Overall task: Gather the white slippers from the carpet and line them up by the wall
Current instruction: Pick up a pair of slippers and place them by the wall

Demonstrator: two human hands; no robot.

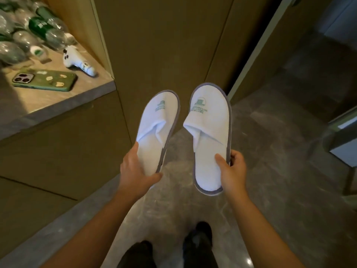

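Note:
I hold two white slippers with grey edging and a green logo on the toe, both in the air above the grey stone floor [270, 171]. My left hand [135, 171] grips the heel of the left slipper [157, 122], which tilts to the right. My right hand [231, 171] pinches the heel side of the right slipper [209, 132], thumb on the insole. Both toes point towards the brown panelled wall [164, 45] ahead. No carpet is in view.
A stone shelf [58, 101] at the left carries a green phone [45, 80], a white gadget [79, 61] and several wrapped bottles [29, 31]. A door frame [257, 49] and a dark opening lie at the right. My dark shoes [199, 236] stand below.

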